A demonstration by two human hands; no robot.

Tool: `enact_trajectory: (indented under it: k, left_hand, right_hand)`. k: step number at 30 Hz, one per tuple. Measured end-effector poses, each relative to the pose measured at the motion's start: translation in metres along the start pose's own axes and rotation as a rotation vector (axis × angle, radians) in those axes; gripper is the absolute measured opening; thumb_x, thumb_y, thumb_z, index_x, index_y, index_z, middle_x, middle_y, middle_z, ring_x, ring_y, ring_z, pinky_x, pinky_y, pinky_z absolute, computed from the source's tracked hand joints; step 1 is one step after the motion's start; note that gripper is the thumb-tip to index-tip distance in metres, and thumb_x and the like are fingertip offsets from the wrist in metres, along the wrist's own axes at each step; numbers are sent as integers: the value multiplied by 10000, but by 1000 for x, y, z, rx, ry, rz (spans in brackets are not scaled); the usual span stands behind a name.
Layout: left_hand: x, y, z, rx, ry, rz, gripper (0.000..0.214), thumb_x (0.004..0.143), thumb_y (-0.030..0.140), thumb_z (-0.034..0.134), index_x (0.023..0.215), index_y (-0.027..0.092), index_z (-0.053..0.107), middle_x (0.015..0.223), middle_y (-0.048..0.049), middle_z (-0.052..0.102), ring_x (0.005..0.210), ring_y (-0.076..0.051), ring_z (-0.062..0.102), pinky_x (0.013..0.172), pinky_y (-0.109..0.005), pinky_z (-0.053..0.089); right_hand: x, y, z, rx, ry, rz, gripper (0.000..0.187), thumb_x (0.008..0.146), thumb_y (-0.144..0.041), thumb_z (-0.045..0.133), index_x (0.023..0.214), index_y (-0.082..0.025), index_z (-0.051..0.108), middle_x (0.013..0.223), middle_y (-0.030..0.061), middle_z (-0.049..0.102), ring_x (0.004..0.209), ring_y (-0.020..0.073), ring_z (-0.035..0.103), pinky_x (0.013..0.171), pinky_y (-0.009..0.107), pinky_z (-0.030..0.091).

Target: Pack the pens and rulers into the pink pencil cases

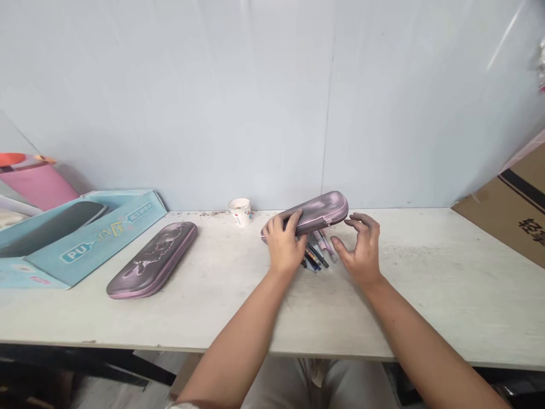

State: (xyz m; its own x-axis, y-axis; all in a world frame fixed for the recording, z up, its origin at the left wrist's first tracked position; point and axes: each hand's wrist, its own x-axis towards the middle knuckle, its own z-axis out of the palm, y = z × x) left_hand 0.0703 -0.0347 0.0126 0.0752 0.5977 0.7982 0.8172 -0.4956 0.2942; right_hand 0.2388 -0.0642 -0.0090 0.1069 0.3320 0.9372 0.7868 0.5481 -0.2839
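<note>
Purple pencil case (317, 211) hangs at a slant over the middle of the table (230, 301), above a loose bunch of pens (317, 255). From where I stand, the left hand (284, 241) grips its left part, fingers across the top, thumb at the near edge. The right hand (361, 247) is just beside its right end, thumb and fingers spread apart. Well to the left lies a second case (153, 258) with a raised pattern, near a light-blue box (114, 236); a paper cup (240, 215) stands far back by the wall (204, 102)
</note>
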Motion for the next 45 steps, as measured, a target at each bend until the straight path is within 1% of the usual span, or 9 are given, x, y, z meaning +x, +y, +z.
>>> enact_trajectory:
  k: [4,9,15,17,22,29,34,40,45]
  left_hand:
    - [0,-3,3,140,-60,49,513,712,231,618,1216,265,532,1076,-90,531,1026,-266,451,902,-424,333]
    - [-1,-2,4,228,-71,139,474,754,253,588,1224,257,528,1103,-108,536,1039,-274,442,899,-436,315]
    - [2,0,6,218,-83,214,440,786,203,519,1223,254,530,1125,-125,550,1102,-285,434,948,-478,264]
    - [3,1,7,209,-105,222,438,791,187,499,1222,256,530,1132,-128,552,1116,-285,432,961,-488,253]
    - [4,2,9,196,-123,250,433,802,184,478,1225,265,529,1154,-127,551,1140,-283,427,987,-492,228]
    - [1,3,9,224,-124,290,431,810,185,468,1232,256,525,1156,-121,557,1130,-279,430,990,-478,223]
    - [4,1,9,182,-129,251,429,806,185,476,1222,278,525,1163,-100,560,1110,-272,440,997,-490,205]
    - [10,-5,2,90,-30,174,423,767,173,505,1171,289,557,1144,-64,568,1115,-255,431,1037,-496,133]
    - [11,-2,-7,-153,-94,100,372,776,221,501,1141,268,562,1120,-55,565,1084,-228,463,1024,-448,224]
  right_hand:
    - [-1,1,5,-121,26,-61,343,745,-406,628,987,-212,484,1072,106,470,1097,258,437,935,495,388]
    - [-2,5,8,-268,26,-38,272,745,-422,618,848,-194,511,1021,111,487,1093,268,442,941,502,364]
    - [-2,3,4,-306,-37,20,50,765,-253,533,766,-211,562,1036,90,504,1093,269,442,953,522,332]
    - [-3,2,4,-296,-70,42,65,751,-245,526,762,-209,579,1047,94,503,1100,280,433,941,527,340]
    - [-2,4,5,-290,-91,100,153,755,-348,560,730,-202,598,1052,107,490,1092,291,411,931,520,344]
    - [0,5,2,-289,-99,77,123,754,-193,503,710,-196,618,1014,93,498,1060,269,414,928,477,359]
    - [3,10,-5,-291,-64,90,122,739,-177,514,722,-215,629,982,83,490,1040,269,410,893,475,372]
    - [12,26,-16,-249,9,146,114,758,-202,517,706,-220,617,986,81,469,1055,269,397,900,489,352]
    - [17,32,-23,-67,22,288,164,804,-284,478,726,-216,605,993,73,463,1055,245,413,916,469,352]
